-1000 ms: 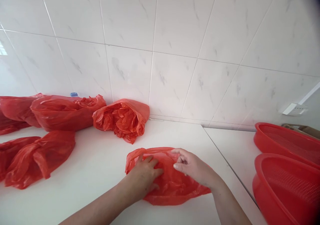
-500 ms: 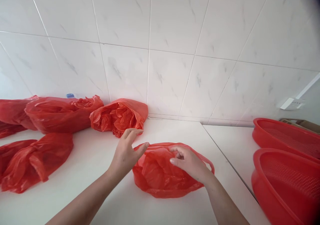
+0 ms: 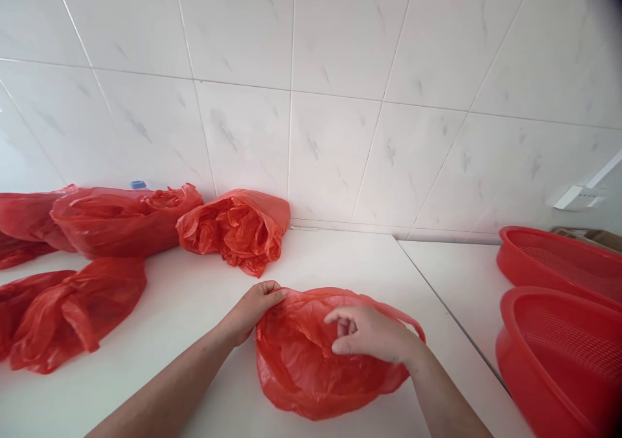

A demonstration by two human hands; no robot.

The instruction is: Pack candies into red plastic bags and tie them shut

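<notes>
A red plastic bag [image 3: 311,373] lies on the white table with its mouth spread wide. My left hand [image 3: 255,308] pinches the bag's rim at its far left edge, thumb against fingers. Over the mouth of the bag is my right hand [image 3: 367,334], with its fingers curled and a gap between thumb and forefinger; nothing shows in it. A loop of the bag, like a handle, sticks out beyond the right wrist. Behind the left hand sits a bunched red plastic bag [image 3: 238,227] against the wall.
More filled or crumpled red bags [image 3: 116,221] line the left side, with a knotted one [image 3: 72,315] in front. Two red plastic baskets [image 3: 558,360] stand at the right edge. A seam runs across the table [image 3: 194,334]. The tiled wall [image 3: 340,153] closes off the back.
My left hand has come down from above the bag and closed on its rim. The bag's mouth is spread wider and nearer to me. My right hand stays over it, slightly lower.
</notes>
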